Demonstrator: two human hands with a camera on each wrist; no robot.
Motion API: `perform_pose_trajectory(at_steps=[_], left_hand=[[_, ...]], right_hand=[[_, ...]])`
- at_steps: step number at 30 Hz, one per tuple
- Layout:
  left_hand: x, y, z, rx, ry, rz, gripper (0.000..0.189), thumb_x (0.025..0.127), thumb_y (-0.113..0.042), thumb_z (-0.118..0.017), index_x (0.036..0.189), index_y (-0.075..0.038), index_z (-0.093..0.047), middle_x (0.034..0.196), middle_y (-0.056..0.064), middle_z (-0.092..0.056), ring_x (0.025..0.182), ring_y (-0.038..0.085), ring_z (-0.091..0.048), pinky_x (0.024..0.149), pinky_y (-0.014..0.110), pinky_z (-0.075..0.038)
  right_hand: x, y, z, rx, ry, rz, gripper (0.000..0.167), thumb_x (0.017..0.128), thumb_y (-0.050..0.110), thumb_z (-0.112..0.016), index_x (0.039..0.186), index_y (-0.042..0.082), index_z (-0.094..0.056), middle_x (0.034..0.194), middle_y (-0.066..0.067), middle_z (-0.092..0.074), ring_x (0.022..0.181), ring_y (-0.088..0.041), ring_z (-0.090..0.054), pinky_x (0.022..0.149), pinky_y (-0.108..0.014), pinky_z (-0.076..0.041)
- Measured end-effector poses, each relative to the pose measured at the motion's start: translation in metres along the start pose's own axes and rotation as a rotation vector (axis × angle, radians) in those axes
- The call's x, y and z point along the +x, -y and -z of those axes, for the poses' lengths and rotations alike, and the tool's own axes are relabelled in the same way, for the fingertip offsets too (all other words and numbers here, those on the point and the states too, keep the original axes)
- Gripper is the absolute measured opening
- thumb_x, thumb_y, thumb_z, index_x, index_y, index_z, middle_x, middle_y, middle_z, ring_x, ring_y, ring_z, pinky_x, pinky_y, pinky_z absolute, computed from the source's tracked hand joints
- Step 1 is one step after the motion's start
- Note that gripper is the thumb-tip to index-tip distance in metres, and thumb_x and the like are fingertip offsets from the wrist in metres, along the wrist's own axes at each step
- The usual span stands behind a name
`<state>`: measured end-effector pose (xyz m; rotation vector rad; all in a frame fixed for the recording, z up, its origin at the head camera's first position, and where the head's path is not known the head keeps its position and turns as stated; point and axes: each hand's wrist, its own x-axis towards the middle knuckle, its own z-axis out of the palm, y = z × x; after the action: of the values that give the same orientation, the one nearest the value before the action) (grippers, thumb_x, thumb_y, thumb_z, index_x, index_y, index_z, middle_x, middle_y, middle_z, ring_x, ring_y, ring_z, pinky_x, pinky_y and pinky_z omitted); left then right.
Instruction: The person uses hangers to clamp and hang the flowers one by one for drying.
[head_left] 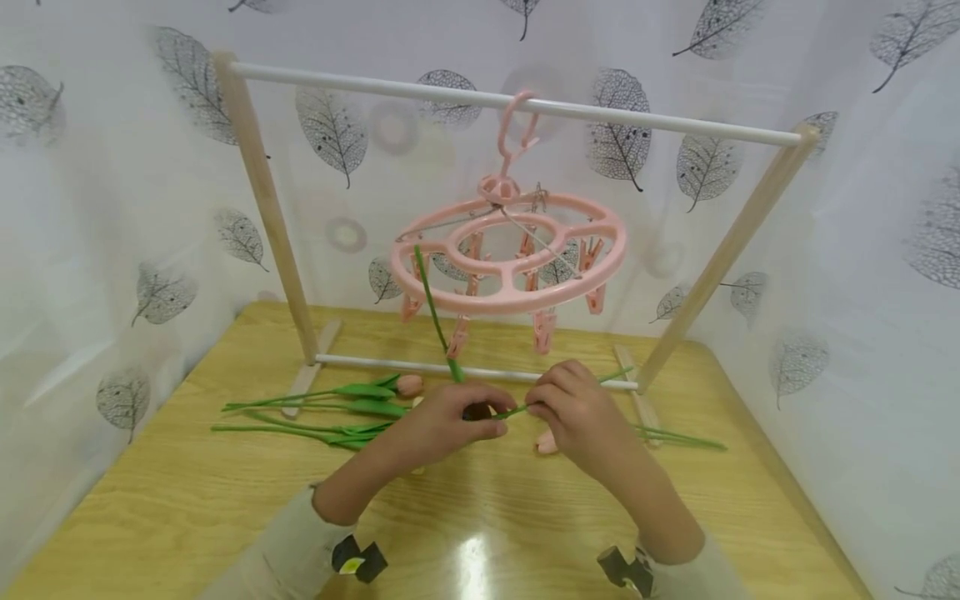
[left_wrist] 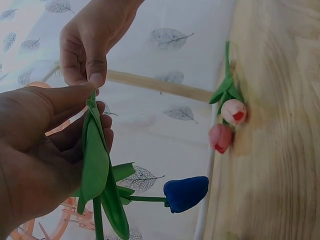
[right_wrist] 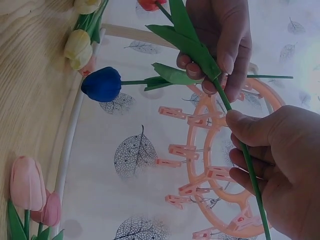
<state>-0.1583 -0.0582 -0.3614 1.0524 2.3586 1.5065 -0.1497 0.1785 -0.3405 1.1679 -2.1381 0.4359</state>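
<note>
Both hands are on one artificial tulip, whose red head (right_wrist: 150,4) shows at the top of the right wrist view. My left hand (head_left: 446,425) holds it by the stem near the green leaves (left_wrist: 95,155). Farther down, my right hand (head_left: 577,412) pinches its green stem (right_wrist: 254,182) between thumb and fingers. Just behind the left hand, a blue tulip (right_wrist: 101,84) hangs head down, its stem (head_left: 431,304) rising beside a pink clothespin (head_left: 457,337). The left hand hides its blue head in the head view.
A round pink clip hanger (head_left: 510,300) hangs from the white top bar (head_left: 360,82) of a wooden-legged rack. Pale yellow tulips (right_wrist: 78,49) and pink tulips (left_wrist: 233,111) lie on the wooden table (head_left: 187,500), with several stems (head_left: 277,429) stretching to the left.
</note>
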Motion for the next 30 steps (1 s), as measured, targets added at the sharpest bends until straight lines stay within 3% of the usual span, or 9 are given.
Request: perform_pose_trajectory(at_steps=[6, 11, 16, 19, 21, 23, 26, 28, 30], left_hand=[[-0.001, -0.001, 0.002, 0.017, 0.002, 0.009, 0.029, 0.103, -0.019, -0.060, 0.132, -0.018, -0.066, 0.124, -0.004, -0.068, 0.099, 0.009, -0.064, 0.083, 0.029, -0.056], [-0.001, -0.002, 0.002, -0.027, 0.007, 0.032, 0.029, 0.102, -0.017, -0.062, 0.130, -0.016, -0.067, 0.119, -0.001, -0.069, 0.099, 0.011, -0.064, 0.082, 0.028, -0.057], [-0.002, -0.001, 0.001, -0.045, 0.011, 0.029, 0.028, 0.101, -0.017, -0.063, 0.129, -0.016, -0.067, 0.112, 0.001, -0.069, 0.094, 0.012, -0.064, 0.078, 0.028, -0.057], [-0.002, 0.000, 0.003, -0.094, 0.010, 0.025, 0.030, 0.102, -0.016, -0.062, 0.131, -0.015, -0.066, 0.115, 0.004, -0.069, 0.097, 0.014, -0.064, 0.080, 0.029, -0.057], [-0.001, -0.001, 0.004, -0.139, 0.010, 0.029, 0.031, 0.102, -0.017, -0.062, 0.133, -0.016, -0.065, 0.118, 0.006, -0.068, 0.100, 0.015, -0.064, 0.082, 0.030, -0.057], [-0.001, -0.002, 0.005, -0.182, 0.011, 0.033, 0.032, 0.102, -0.017, -0.062, 0.134, -0.016, -0.065, 0.120, 0.008, -0.067, 0.103, 0.017, -0.064, 0.084, 0.031, -0.057], [-0.001, -0.005, 0.006, -0.202, 0.004, 0.045, 0.032, 0.102, -0.019, -0.063, 0.134, -0.016, -0.065, 0.120, 0.008, -0.066, 0.103, 0.018, -0.064, 0.084, 0.031, -0.057], [-0.002, -0.008, 0.006, -0.208, -0.007, 0.051, 0.032, 0.101, -0.020, -0.063, 0.133, -0.017, -0.065, 0.119, 0.006, -0.066, 0.103, 0.019, -0.064, 0.083, 0.031, -0.057], [-0.002, -0.009, 0.004, -0.207, -0.024, 0.042, 0.032, 0.101, -0.020, -0.063, 0.133, -0.016, -0.065, 0.118, 0.005, -0.066, 0.101, 0.019, -0.064, 0.082, 0.030, -0.057]], right_hand=[[0.001, 0.000, -0.001, -0.011, -0.004, 0.012, 0.012, 0.081, 0.001, -0.080, 0.087, 0.005, -0.070, 0.088, -0.002, -0.064, 0.088, -0.020, -0.059, 0.081, -0.030, -0.054], [0.002, 0.001, -0.003, -0.041, -0.013, 0.059, 0.013, 0.080, 0.001, -0.080, 0.084, 0.006, -0.069, 0.086, -0.002, -0.064, 0.086, -0.021, -0.058, 0.086, -0.034, -0.051], [0.005, 0.004, -0.003, -0.066, -0.058, 0.084, 0.007, 0.089, 0.007, -0.074, 0.084, 0.007, -0.069, 0.087, -0.003, -0.065, 0.092, -0.024, -0.060, 0.104, -0.046, -0.047], [0.008, 0.005, 0.001, -0.074, -0.179, 0.120, 0.017, 0.098, 0.017, -0.066, 0.087, 0.006, -0.071, 0.091, -0.007, -0.067, 0.099, -0.029, -0.062, 0.115, -0.053, -0.037], [0.011, 0.005, 0.005, -0.066, -0.325, 0.150, 0.024, 0.101, 0.020, -0.062, 0.087, 0.004, -0.071, 0.092, -0.011, -0.068, 0.100, -0.034, -0.062, 0.117, -0.052, -0.035], [0.015, 0.003, 0.009, -0.022, -0.502, 0.151, 0.025, 0.101, 0.018, -0.063, 0.086, -0.001, -0.071, 0.092, -0.016, -0.067, 0.095, -0.038, -0.061, 0.113, -0.044, -0.040], [0.015, 0.001, 0.016, 0.060, -0.694, 0.013, 0.026, 0.098, 0.015, -0.067, 0.090, -0.009, -0.068, 0.092, -0.024, -0.064, 0.092, -0.032, -0.062, 0.103, -0.030, -0.048], [0.014, 0.003, 0.020, 0.233, -0.708, -0.146, 0.022, 0.097, 0.007, -0.067, 0.103, -0.014, -0.066, 0.095, -0.022, -0.064, 0.091, -0.023, -0.065, 0.092, -0.022, -0.052], [0.012, 0.005, 0.023, 0.437, -0.660, -0.318, 0.027, 0.096, 0.000, -0.065, 0.120, -0.013, -0.060, 0.100, -0.019, -0.064, 0.091, -0.016, -0.066, 0.086, -0.021, -0.055]])
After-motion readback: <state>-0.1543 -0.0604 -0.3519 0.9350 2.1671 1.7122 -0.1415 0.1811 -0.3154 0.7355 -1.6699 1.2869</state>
